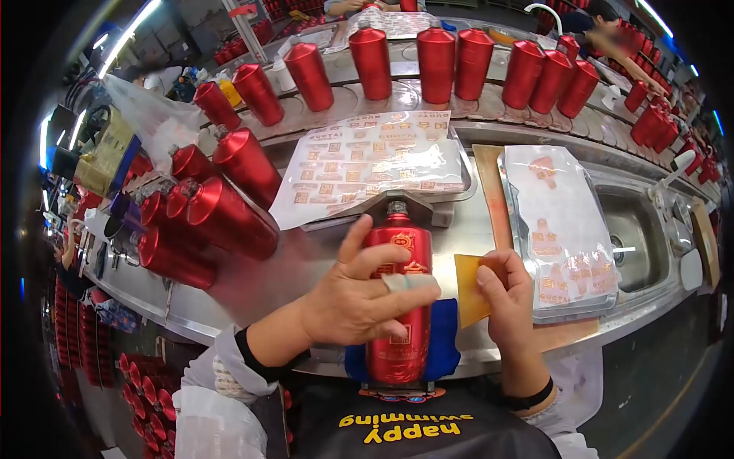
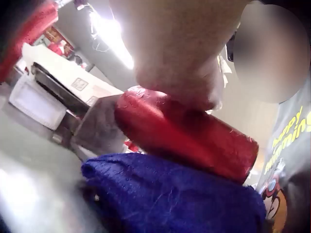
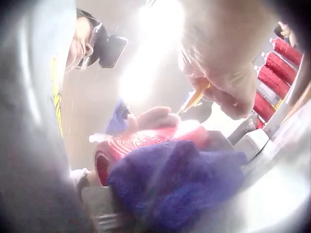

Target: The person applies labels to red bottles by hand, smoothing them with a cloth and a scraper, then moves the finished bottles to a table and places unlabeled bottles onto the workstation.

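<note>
A red bottle [image 1: 397,353] with gold print lies on a blue cloth [image 1: 445,336], its neck pointing away from me. Across its middle rests my left hand [image 1: 348,302], fingers spread and mostly straight, with a pale wrap around one finger. Just right of the bottle, my right hand [image 1: 511,306] pinches a flat amber scraper [image 1: 470,291] between thumb and fingers. In the left wrist view the red bottle [image 2: 189,141] lies above the blue cloth [image 2: 170,194]. The right wrist view shows the amber scraper [image 3: 195,97] near the bottle's far part.
Behind the bottle lies a sheet of gold-printed decals [image 1: 367,161] on a tray. Another, partly used decal sheet [image 1: 566,229] is on a tray at right, beside a sink [image 1: 634,252]. Several red bottles [image 1: 229,214] crowd the left; more stand along a curved conveyor [image 1: 397,96] at the back.
</note>
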Demonstrator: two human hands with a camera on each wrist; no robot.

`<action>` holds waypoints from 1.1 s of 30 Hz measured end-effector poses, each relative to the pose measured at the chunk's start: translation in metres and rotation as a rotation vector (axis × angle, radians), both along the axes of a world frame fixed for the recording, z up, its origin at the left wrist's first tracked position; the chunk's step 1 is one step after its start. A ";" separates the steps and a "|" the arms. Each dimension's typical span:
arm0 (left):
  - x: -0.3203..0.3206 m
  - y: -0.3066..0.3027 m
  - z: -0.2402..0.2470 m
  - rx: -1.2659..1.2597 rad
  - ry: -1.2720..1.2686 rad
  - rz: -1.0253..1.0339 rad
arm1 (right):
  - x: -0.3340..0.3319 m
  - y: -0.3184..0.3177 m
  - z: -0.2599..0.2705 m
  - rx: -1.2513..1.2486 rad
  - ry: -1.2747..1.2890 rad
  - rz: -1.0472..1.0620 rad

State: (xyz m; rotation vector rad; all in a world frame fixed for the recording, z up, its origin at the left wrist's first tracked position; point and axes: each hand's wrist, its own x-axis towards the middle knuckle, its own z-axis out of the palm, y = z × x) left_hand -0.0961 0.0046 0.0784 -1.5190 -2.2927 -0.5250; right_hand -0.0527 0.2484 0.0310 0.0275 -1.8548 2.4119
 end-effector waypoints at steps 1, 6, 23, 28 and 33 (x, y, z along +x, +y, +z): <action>0.000 -0.006 -0.001 0.021 0.009 0.059 | -0.002 -0.002 0.010 0.039 0.012 0.022; 0.013 -0.024 -0.016 0.142 -0.080 0.276 | -0.032 -0.022 0.044 0.393 0.206 0.329; -0.048 -0.011 0.005 0.030 -0.155 0.068 | -0.054 -0.010 0.041 0.189 0.025 0.021; -0.054 -0.009 -0.015 0.318 -0.432 0.084 | -0.046 -0.012 0.049 0.353 0.104 0.143; -0.005 -0.017 -0.023 0.512 -0.461 0.387 | -0.047 -0.046 0.088 1.355 1.005 0.140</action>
